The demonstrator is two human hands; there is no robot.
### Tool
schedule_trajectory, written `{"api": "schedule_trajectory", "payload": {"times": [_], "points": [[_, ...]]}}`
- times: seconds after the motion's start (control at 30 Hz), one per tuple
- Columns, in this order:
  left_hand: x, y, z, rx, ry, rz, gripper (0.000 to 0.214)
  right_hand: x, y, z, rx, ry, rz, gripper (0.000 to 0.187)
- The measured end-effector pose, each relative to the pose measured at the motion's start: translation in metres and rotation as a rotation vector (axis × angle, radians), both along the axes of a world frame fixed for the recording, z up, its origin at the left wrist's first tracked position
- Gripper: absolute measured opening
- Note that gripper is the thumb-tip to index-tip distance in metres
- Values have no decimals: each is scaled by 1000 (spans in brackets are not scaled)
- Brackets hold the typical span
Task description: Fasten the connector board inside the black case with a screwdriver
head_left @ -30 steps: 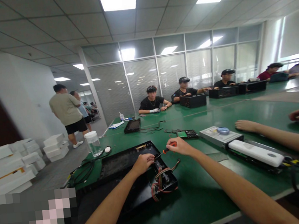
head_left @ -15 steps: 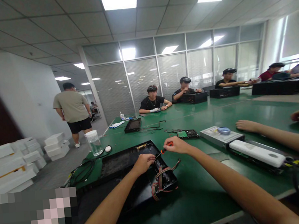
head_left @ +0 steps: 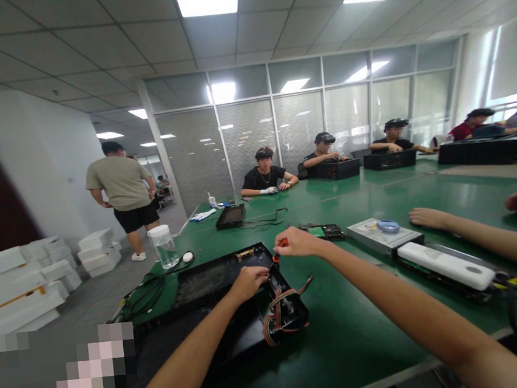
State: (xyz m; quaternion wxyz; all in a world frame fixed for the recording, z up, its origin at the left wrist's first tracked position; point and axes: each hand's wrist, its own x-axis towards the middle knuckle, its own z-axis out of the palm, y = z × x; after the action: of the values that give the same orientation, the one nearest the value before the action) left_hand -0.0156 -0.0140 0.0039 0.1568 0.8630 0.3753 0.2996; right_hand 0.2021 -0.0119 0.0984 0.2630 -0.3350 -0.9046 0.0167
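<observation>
My right hand [head_left: 298,242] is closed round the orange-red handle of a screwdriver [head_left: 283,244]. Its shaft points down at the right-hand end of a black metal case [head_left: 221,277], which lies open in front of me. Close to the screwdriver's tip is my left hand [head_left: 249,283], its thumb and fingers pinched together over the case; what they hold, if anything, is too small to make out. Below both hands, a multicoloured ribbon cable [head_left: 275,314] hangs over the case's right end.
Left of the case stand a clear jar [head_left: 165,247] and coiled black cables [head_left: 147,293]. A green circuit board [head_left: 323,231], a grey metal box [head_left: 375,236] and a white-topped device [head_left: 446,265] lie to the right, near another person's forearm [head_left: 477,235]. Several people sit across the table.
My right hand has moved slightly left and up, and the screwdriver is now more upright. My left hand stays almost where it was. The standing person in the background has shifted a little.
</observation>
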Motion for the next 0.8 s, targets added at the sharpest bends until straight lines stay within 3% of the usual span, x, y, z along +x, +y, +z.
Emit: {"api": "schedule_trajectory", "payload": {"times": [0.27,0.8], "points": [[-1,0,-3,-34,-9,-5,23,-3,-1,3,-21,-16,-9,19],[-4,-2,2,47,89,-25,20,-16,-2,13,62,-117,-24,23]]}}
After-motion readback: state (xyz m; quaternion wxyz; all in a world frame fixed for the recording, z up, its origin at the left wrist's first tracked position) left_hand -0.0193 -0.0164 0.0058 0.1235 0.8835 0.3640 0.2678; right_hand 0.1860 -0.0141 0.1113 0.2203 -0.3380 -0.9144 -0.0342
